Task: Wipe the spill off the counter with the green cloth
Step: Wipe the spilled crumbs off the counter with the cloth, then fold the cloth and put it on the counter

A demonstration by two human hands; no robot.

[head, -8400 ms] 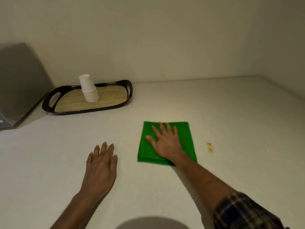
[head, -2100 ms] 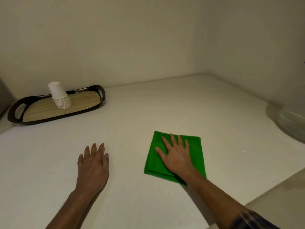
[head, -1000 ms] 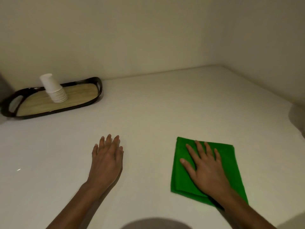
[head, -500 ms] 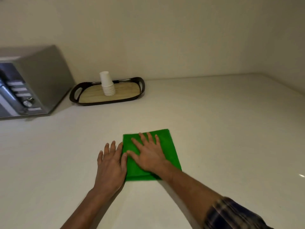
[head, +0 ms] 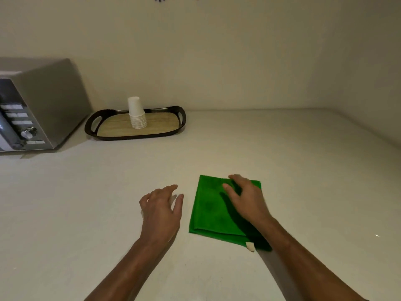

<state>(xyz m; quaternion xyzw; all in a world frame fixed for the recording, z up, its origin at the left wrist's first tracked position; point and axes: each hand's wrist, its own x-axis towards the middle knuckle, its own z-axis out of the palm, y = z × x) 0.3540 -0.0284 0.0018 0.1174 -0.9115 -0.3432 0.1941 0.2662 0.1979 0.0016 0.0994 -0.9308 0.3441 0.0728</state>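
Green cloth [head: 213,210] lies folded on the counter [head: 303,170]; my right hand [head: 249,200] arches over its far right part, fingers curled, though I cannot tell whether they pinch it. My left hand [head: 161,210] hangs spread just beside it. Beyond stand a microwave [head: 36,105], cut off, and stacked paper cups [head: 136,114] on a tray [head: 181,118].

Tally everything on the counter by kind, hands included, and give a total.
Hands: 2, left and right
Cloth: 1
Tray: 1
Cup stack: 1 (separate cups too fine to count)
Microwave: 1
Total: 6
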